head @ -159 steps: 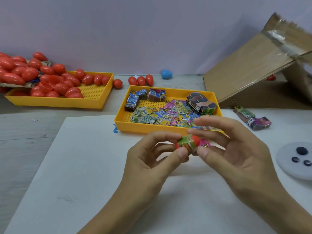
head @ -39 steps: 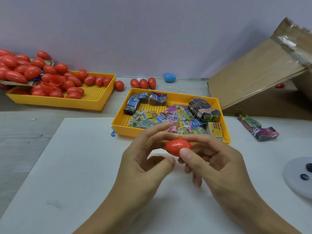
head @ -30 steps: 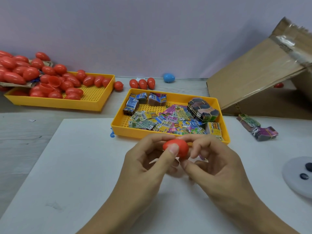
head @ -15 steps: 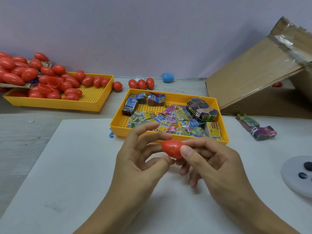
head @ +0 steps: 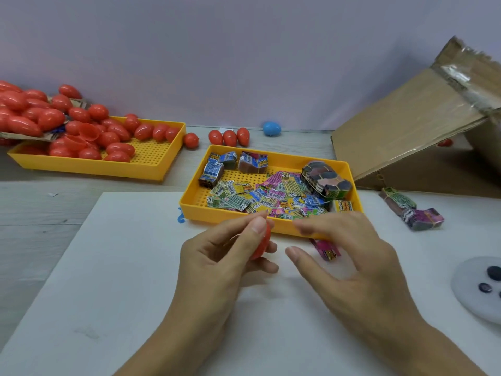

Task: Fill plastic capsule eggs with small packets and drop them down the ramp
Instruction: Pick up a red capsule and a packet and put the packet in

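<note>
My left hand [head: 217, 261] grips a closed red capsule egg [head: 262, 244] between thumb and fingers, just in front of the yellow packet tray [head: 189, 204]. My right hand [head: 349, 261] hovers beside it, fingers spread and blurred, not touching the egg. A pink packet [head: 326, 249] lies on the white sheet under the right fingers. Loose colourful packets [head: 260, 196] fill the tray. The cardboard ramp [head: 406, 120] slopes up at the right.
A second yellow tray [head: 151, 169] at the left back holds several red eggs [head: 89, 134]. Three red eggs [head: 230, 137] and a blue egg [head: 271, 128] lie near the wall. Bundled packets [head: 412, 211] lie right of the tray. A grey disc [head: 471, 294] sits at the right edge.
Both hands held the closed egg half a second ago. My right hand has let go and pulled to the right; the egg stays in my left hand.
</note>
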`<state>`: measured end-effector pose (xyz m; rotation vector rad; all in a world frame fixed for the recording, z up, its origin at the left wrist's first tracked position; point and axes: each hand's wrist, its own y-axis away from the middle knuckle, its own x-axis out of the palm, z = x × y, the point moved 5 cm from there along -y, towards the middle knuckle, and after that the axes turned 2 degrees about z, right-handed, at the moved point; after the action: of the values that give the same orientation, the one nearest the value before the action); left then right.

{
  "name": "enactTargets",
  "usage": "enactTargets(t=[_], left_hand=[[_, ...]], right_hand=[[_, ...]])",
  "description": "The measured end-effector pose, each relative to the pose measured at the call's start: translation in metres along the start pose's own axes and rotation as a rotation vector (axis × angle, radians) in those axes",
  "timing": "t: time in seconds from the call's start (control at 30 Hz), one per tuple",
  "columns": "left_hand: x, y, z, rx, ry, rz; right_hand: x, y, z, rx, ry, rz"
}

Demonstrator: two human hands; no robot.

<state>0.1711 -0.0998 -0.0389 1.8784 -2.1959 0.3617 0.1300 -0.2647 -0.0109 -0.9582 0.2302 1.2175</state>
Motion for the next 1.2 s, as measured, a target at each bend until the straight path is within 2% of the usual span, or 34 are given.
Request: enactTargets(t=[0.1,0.23,0.43,0.6,0.77,0.97,1.2], left_hand=[[-0.001,0.000,0.000,-0.009,0.022,0.000],[-0.001,0.000,0.002,-0.032,0.028,0.030],[-0.002,-0.001,0.003,-0.017,0.027,0.029],[-0.001,0.000,0.004,0.001,0.021,0.047],[0.000,-0.001,0.004,0.009,0.017,0.054],[0.001,0.000,0.003,0.011,0.022,0.061],[0.003,0.000,0.002,0.006,0.008,0.051]], right_hand=[[0.005,-0.003,-0.003,-0.008,0.169,0.098],[0.011,-0.008,0.001,-0.030,0.345,0.116],[0.016,-0.006,-0.009,0.005,0.249,0.086],[0.016,-0.008,-0.014,0.057,0.324,0.147],[0.011,-0.006,-0.017,0.120,0.151,0.014],[0.021,-0.007,-0.018,0.189,0.436,0.175],[0.018,-0.011,-0.020,0.197,0.389,0.043]])
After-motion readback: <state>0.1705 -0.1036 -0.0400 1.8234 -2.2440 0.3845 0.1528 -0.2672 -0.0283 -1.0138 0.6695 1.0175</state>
